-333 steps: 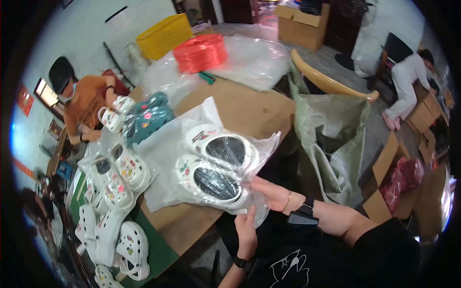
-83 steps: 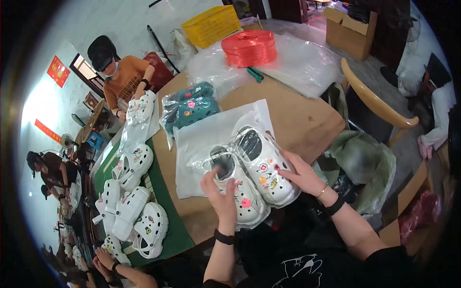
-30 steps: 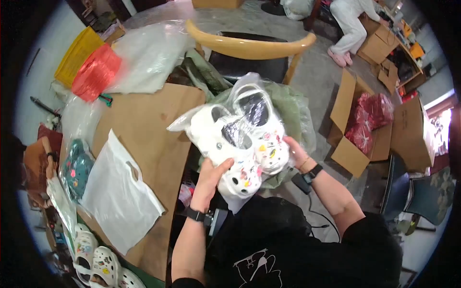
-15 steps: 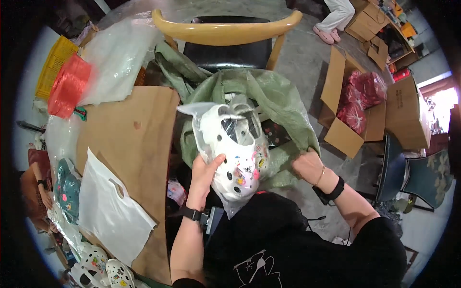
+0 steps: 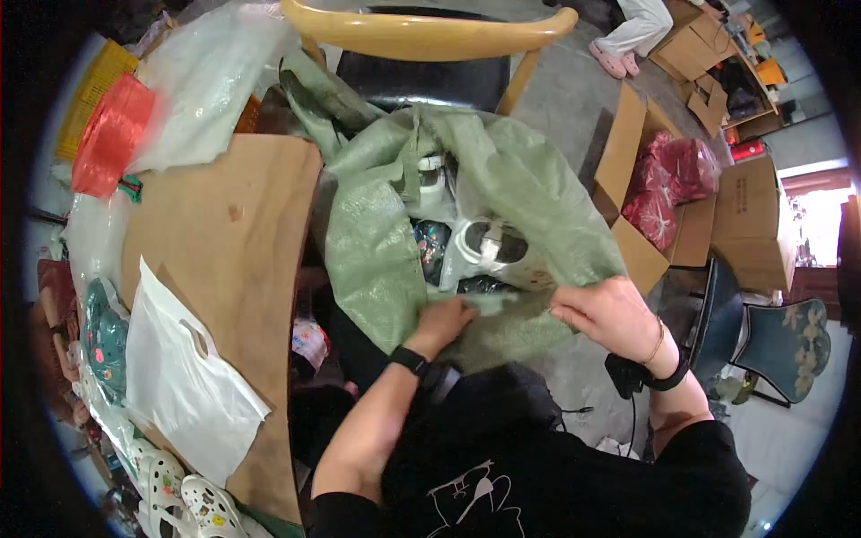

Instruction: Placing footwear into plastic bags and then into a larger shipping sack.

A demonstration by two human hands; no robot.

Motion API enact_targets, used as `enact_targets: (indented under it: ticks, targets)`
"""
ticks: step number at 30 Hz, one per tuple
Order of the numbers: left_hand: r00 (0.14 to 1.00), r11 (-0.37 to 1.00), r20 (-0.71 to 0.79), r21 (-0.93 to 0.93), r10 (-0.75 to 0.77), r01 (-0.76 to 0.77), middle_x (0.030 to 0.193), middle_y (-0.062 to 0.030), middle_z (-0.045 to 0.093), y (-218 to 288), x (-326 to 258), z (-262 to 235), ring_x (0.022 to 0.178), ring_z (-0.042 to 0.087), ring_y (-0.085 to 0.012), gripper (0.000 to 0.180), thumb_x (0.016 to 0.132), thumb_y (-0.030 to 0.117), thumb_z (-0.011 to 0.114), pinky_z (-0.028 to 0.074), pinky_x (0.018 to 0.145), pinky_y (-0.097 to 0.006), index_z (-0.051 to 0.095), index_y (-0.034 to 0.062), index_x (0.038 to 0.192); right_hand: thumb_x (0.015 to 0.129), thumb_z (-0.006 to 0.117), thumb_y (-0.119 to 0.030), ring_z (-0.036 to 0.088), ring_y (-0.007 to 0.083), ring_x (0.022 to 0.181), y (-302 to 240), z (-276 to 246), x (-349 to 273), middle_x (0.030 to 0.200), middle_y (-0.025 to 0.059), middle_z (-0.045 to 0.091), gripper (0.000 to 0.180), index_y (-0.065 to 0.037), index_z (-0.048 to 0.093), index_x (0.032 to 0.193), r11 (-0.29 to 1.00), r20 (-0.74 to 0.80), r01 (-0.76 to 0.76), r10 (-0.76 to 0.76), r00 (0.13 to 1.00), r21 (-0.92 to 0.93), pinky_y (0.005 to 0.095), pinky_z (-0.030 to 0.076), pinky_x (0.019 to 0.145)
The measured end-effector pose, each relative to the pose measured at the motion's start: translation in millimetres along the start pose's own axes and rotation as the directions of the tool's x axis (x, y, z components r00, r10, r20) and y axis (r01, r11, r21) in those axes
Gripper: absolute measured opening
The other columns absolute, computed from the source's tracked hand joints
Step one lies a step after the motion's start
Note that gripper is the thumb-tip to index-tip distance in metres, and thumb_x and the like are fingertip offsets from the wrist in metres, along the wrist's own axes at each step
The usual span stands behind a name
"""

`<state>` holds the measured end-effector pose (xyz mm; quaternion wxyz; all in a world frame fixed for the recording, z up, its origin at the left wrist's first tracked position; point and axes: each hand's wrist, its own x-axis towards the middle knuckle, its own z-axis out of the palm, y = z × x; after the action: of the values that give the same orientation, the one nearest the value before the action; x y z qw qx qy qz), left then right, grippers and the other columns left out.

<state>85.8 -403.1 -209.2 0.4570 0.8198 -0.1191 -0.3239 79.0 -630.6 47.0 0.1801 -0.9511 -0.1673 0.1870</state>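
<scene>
A large green woven sack [image 5: 372,242] stands open in front of me. Inside lie several bagged clogs: a white clog [image 5: 516,272] in clear plastic in the middle, another white one [image 5: 432,184] farther back, and a dark one [image 5: 432,247] with colourful charms to the left. My left hand [image 5: 439,325] is at the sack's near rim, its fingers curled on the edge. To the right, my right hand [image 5: 614,321] pinches the sack's rim between thumb and fingers. The lower contents of the sack are hidden.
On the left, a brown board-topped table [image 5: 215,260] carries a white plastic bag [image 5: 184,377]. White charm-covered clogs [image 5: 211,507] sit at the lower left. A wooden-armed chair [image 5: 430,36] stands behind the sack. An open carton [image 5: 619,152] with red packages is at the right.
The bagged white clog has left my left hand and is down in the sack. My left hand has moved to the near rim; my right hand has shifted slightly right, still holding the edge.
</scene>
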Motion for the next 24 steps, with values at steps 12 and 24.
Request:
enact_targets:
  ticks: [12,24]
  targets:
    - [0.991,0.784,-0.106,0.620,0.076,0.006,0.071,-0.0181,0.066,36,-90,-103,0.068,0.066,-0.0374,0.047,0.082,0.027,0.068,0.053,0.062,-0.046,0.056,0.0120,0.125,0.087,0.050,-0.013,0.052,0.0321,0.114,46,179,130,0.113,0.0127,0.061,0.033,-0.007,0.058,0.119,0.856,-0.194,0.155,-0.282,0.940,-0.493,0.0479,0.046,0.087]
    - [0.922,0.730,-0.359,0.589,-0.148,0.347,0.098,-0.0217,0.064,13,-113,-133,0.080,0.067,-0.0353,0.058,0.083,0.021,0.064,0.053,0.067,-0.048,0.043,0.0032,0.134,0.088,0.057,-0.027,0.060,0.0378,0.099,-17,184,161,0.106,0.0203,0.064,0.056,-0.013,0.043,0.140,0.962,0.127,0.234,-0.252,0.959,0.140,0.0447,0.048,0.089]
